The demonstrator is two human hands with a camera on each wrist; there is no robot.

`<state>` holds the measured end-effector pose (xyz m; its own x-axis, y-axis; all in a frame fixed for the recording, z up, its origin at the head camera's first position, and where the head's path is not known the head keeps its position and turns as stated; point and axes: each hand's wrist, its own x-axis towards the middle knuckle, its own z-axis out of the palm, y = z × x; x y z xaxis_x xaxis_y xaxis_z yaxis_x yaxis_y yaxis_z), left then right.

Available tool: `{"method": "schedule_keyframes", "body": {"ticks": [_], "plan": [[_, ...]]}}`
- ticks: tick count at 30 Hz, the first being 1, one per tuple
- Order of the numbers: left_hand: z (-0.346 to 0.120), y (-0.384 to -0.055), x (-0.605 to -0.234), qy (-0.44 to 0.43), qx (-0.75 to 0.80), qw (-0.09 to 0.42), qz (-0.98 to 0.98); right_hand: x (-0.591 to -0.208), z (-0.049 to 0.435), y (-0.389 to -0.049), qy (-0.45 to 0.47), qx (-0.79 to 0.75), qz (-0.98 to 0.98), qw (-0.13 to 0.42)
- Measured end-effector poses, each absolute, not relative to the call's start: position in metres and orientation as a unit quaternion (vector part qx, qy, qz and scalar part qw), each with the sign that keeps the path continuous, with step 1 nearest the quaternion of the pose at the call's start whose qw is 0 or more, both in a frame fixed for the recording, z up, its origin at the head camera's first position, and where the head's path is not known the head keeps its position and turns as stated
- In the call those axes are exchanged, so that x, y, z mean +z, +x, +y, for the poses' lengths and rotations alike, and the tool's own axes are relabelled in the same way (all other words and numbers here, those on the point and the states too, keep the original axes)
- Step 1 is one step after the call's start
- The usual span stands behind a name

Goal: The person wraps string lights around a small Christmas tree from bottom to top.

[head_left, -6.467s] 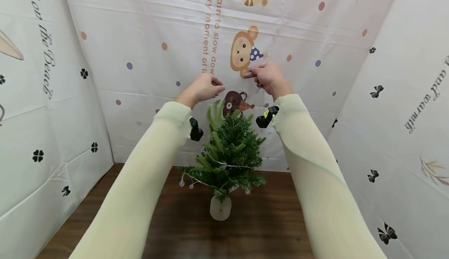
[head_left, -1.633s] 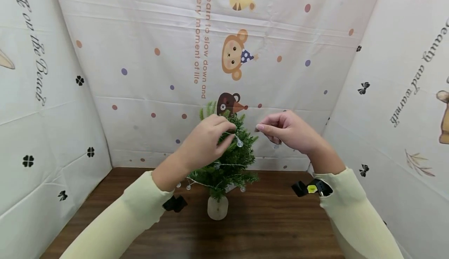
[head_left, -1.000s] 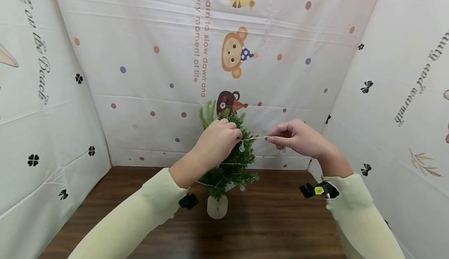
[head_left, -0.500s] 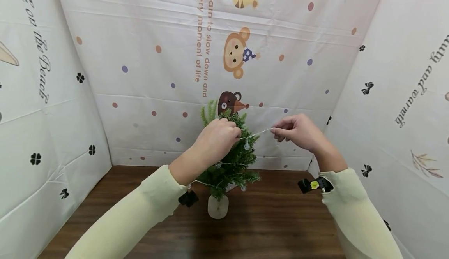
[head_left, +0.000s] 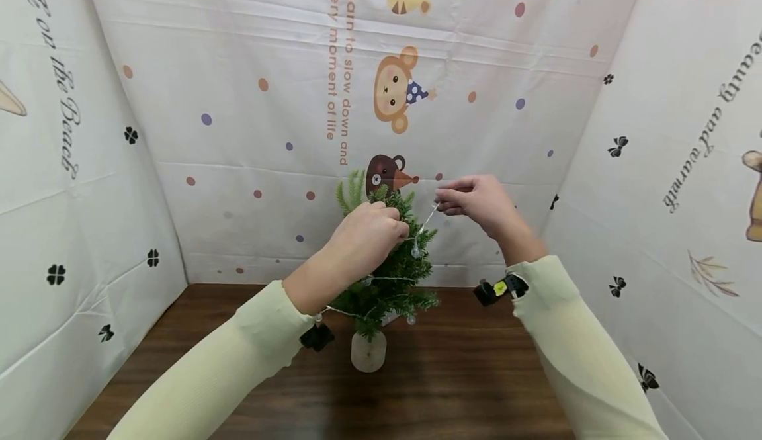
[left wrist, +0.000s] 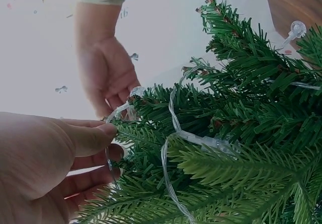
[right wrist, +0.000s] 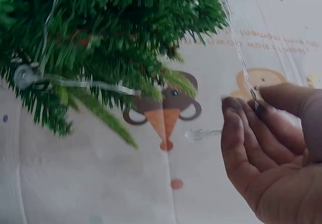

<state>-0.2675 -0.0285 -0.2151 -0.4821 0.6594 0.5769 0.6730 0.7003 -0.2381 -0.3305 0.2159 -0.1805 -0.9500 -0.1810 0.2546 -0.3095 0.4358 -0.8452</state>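
A small artificial Christmas tree stands upright, with a clear-wired string of lights wound around its branches. At its upper front my left hand pinches the wire between thumb and fingertips, against a branch tip; the head view hides those fingertips. To the right of the treetop, my right hand pinches another stretch of the same string. Between the hands the wire slants upward, and a clear bulb hangs from it. Another bulb dangles beside the right hand's fingers in the right wrist view.
The tree's pale round base rests on a dark wooden table. White printed cloth encloses the back and both sides. A lower bulb hangs near the tree's bottom right.
Both hands have come down from above the tree. The left now pinches wire at the upper front; the right drew its stretch outward, then moved up and back left toward the treetop.
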Motion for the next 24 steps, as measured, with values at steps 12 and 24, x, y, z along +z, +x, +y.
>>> {"method": "schedule_keyframes", "body": {"ticks": [12,24], "plan": [[-0.029,-0.269,-0.213,-0.388,0.000,0.327,-0.862,-0.156,0.172,-0.358,0.126,0.470,-0.870,0.074],[-0.027,-0.271,-0.212,-0.391,-0.005,0.327,-0.860,-0.141,0.142,-0.374,0.157,0.404,-0.899,0.068]]}}
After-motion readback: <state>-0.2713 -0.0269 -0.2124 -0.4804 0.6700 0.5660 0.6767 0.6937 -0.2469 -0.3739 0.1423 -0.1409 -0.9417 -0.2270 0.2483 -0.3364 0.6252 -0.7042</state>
